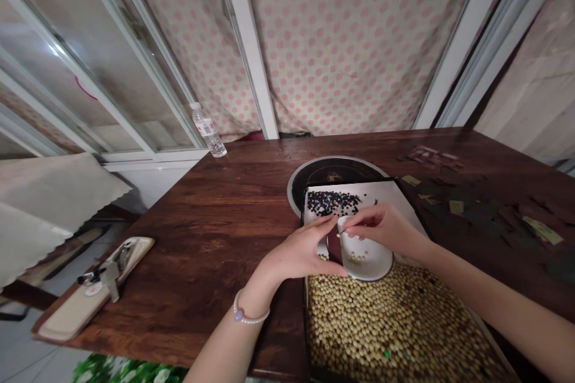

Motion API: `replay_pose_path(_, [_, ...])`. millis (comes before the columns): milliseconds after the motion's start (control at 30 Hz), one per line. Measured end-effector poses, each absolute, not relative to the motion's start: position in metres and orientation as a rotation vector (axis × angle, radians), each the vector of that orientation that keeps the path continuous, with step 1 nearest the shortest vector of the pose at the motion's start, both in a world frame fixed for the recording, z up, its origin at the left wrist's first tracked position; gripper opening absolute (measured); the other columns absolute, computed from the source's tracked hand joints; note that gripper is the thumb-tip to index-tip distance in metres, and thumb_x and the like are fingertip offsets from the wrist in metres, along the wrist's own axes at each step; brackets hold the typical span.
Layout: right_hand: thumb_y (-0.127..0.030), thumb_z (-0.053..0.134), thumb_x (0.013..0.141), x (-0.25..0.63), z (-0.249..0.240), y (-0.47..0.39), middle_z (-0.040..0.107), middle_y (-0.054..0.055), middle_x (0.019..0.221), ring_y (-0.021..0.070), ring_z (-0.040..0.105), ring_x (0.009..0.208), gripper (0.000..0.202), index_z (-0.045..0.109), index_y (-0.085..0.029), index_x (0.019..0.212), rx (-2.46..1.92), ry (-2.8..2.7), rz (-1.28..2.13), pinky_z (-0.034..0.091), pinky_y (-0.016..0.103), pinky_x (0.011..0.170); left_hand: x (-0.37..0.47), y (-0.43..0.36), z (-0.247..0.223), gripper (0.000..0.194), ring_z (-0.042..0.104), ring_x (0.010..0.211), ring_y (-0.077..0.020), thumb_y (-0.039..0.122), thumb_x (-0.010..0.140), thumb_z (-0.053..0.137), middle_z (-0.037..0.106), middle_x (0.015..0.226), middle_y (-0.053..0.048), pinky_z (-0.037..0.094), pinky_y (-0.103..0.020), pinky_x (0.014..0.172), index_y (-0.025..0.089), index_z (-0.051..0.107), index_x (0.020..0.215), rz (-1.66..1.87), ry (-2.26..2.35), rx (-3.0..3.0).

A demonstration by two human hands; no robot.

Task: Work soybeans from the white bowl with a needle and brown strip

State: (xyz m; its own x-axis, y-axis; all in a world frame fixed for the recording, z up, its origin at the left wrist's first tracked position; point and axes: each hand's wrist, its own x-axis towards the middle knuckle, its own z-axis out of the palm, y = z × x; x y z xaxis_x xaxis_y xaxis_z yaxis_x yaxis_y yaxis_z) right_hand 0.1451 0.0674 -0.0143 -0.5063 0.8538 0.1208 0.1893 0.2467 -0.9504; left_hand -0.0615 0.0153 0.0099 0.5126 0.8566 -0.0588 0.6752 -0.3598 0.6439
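A white bowl (pixel 371 263) with a brown outer side tilts over a dark-rimmed tray (pixel 307 335), with several small pale beads (pixel 358 258) inside. My left hand (pixel 300 251) grips the bowl from the left, fingers at its far edge and thumb at its near edge. My right hand (pixel 377 227) is over the bowl, thumb and forefinger pinched at its rim. A thin dark thing seems to be in that pinch, too small to name, with a pale bead close by. Yellowish beads (pixel 386 317) fill the tray's near part; dark mixed beads (pixel 332 202) lie at its far end.
Behind the tray is a round dark plate (pixel 296 185) with a grey rim. A plastic bottle (pixel 208 131) stands at the table's far left. Keys (pixel 110 278) lie on a beige tray (pixel 67 314) near the left edge. Paper scraps (pixel 456 207) are scattered at the right.
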Motion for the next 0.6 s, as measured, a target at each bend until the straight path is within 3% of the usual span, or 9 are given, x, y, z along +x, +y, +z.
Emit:
replay_pose_path(167, [-0.017,0.061,0.079,0.144,-0.015,0.06,0.074,0.006,0.081,0.0184,0.069,0.076,0.012,0.073,-0.019,0.077,-0.695,-2.003,0.762,0.057,0.03,0.066,-0.061,0.015,0.01,0.099,0.029,0.137,-0.0309,0.056,0.062,0.074,0.028,0.151,-0.012,0.026,-0.045,0.113,0.019,0.03,0.143,0.397,1.239,2.151])
replay_pose_path(300, [-0.015,0.049,0.09,0.144,-0.01,0.052,0.072,0.008,0.088,0.0184,0.066,0.082,0.021,0.069,-0.017,0.089,-0.28,-2.284,0.317,0.057,0.033,0.073,-0.062,0.016,0.009,0.1,0.029,0.137,-0.0304,0.056,0.061,0.074,0.026,0.151,-0.014,0.025,-0.044,0.114,0.017,0.031,0.143,0.397,1.238,2.158])
replay_pose_path(600, [-0.018,0.045,0.094,0.146,-0.005,0.046,0.07,0.009,0.089,0.021,0.064,0.088,0.019,0.061,-0.014,0.102,-0.074,-2.404,0.142,0.055,0.031,0.082,-0.062,0.015,0.008,0.102,0.028,0.138,-0.0301,0.058,0.06,0.073,0.028,0.15,-0.015,0.025,-0.045,0.114,0.017,0.031,0.143,0.415,1.233,2.128])
